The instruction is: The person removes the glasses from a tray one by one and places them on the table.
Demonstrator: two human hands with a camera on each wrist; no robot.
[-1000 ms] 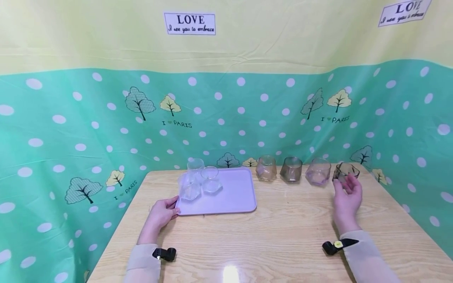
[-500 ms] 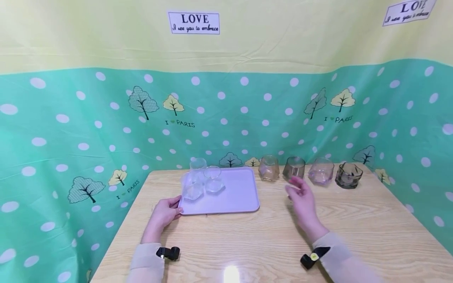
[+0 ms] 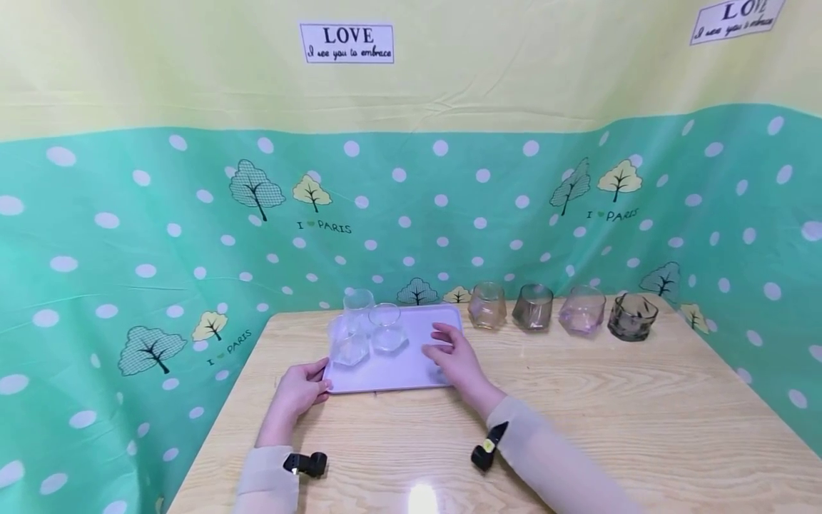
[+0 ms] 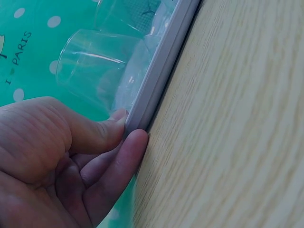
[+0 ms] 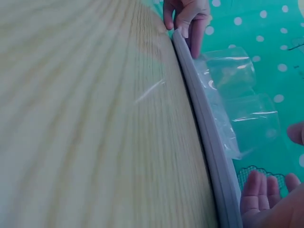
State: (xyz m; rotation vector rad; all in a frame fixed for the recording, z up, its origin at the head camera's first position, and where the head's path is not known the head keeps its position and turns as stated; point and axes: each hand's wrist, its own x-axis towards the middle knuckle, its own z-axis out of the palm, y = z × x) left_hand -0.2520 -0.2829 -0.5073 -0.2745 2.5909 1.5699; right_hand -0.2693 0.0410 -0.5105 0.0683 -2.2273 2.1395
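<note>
Since the earlier frames, the right hand (image 3: 459, 359) has been moved leftward, from the dark grey glass (image 3: 632, 319) to the right end of the lilac tray (image 3: 404, 371). Nothing is held by it; its fingers are loosely bent, and whether the tray is touched cannot be told. By the left hand (image 3: 300, 389) the tray's near left corner is pinched between thumb and fingers. Three clear glasses (image 3: 388, 335) are grouped on the tray's left half. On the wooden table (image 3: 398, 442), amber (image 3: 487, 308), smoky (image 3: 533, 310) and pinkish glasses (image 3: 583, 312) are lined up between tray and dark grey glass.
</note>
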